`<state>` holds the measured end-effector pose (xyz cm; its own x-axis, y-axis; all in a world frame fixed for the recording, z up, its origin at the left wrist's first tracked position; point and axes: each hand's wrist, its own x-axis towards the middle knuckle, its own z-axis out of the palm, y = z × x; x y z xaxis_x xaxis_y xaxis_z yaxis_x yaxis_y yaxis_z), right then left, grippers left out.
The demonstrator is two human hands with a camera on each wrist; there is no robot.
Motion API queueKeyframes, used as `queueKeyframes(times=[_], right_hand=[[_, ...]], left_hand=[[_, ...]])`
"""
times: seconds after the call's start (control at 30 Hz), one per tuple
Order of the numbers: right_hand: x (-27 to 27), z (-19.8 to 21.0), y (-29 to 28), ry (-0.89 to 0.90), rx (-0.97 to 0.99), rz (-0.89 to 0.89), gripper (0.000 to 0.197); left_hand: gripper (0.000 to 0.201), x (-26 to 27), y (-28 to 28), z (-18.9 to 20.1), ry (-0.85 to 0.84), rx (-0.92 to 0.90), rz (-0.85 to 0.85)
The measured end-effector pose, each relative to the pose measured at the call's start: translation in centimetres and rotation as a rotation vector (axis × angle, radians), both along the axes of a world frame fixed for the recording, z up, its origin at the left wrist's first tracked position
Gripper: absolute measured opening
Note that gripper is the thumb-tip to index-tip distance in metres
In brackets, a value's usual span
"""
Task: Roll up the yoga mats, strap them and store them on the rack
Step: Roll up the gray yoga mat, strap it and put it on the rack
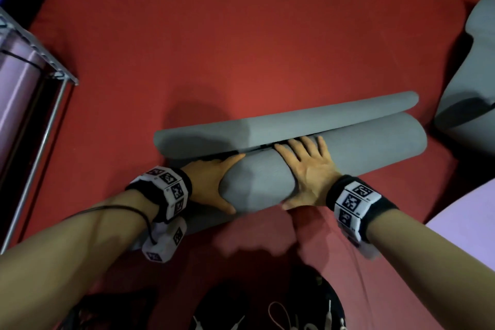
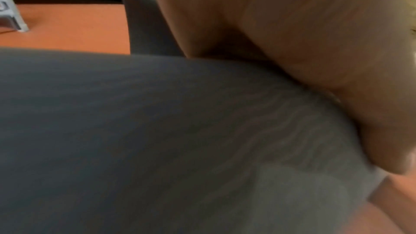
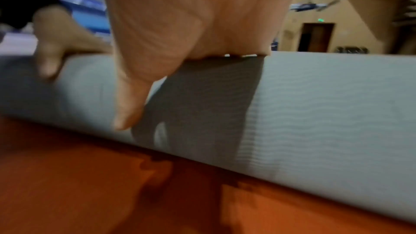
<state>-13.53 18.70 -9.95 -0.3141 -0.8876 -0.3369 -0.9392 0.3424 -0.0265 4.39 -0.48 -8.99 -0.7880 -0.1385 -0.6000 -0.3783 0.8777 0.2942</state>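
Observation:
A grey yoga mat (image 1: 375, 147) lies as a thick roll across the red floor (image 1: 241, 35), with its loose far end (image 1: 267, 126) curled up behind it. My left hand (image 1: 211, 182) presses on the roll's left part, fingers stretched over the top and thumb down the near side. My right hand (image 1: 308, 171) lies flat beside it with fingers spread and reaching the seam. The left wrist view shows the palm (image 2: 292, 33) against the grey mat (image 2: 157, 140). In the right wrist view my right hand (image 3: 180, 24) sits on top of the roll (image 3: 315, 104).
A metal rack (image 1: 53, 61) stands at the left with a strapped purple rolled mat (image 1: 16, 75) in it. Another grey mat (image 1: 476, 61) lies at the right edge, and a pale purple mat (image 1: 468, 222) at the lower right. Dark items with white cords (image 1: 267, 311) sit at the bottom.

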Motion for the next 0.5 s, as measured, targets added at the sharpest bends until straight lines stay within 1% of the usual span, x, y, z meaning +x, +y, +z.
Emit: queueKeyframes(times=[0.07,0.17,0.37,0.47,0.5], right_hand=[[0.0,0.0,0.2,0.045,0.032,0.022,0.133],[0.1,0.4,0.0,0.033,0.023,0.022,0.127],[1.9,1.4,2.2,-0.031,0.106,0.069,0.124],[2.8,1.2,3.2,-0.067,0.081,0.036,0.120],[2.7,1.3,3.2,-0.097,0.076,0.022,0.118]], left_hand=[[0.130,0.0,0.1,0.2,0.009,-0.032,-0.012],[0.129,0.2,0.6,0.4,0.002,-0.054,-0.008],[0.130,3.0,2.9,-0.1,-0.081,0.112,-0.008],[0.132,3.5,3.2,-0.4,-0.076,0.112,-0.012],[0.132,3.4,3.1,-0.2,-0.106,0.133,-0.004]])
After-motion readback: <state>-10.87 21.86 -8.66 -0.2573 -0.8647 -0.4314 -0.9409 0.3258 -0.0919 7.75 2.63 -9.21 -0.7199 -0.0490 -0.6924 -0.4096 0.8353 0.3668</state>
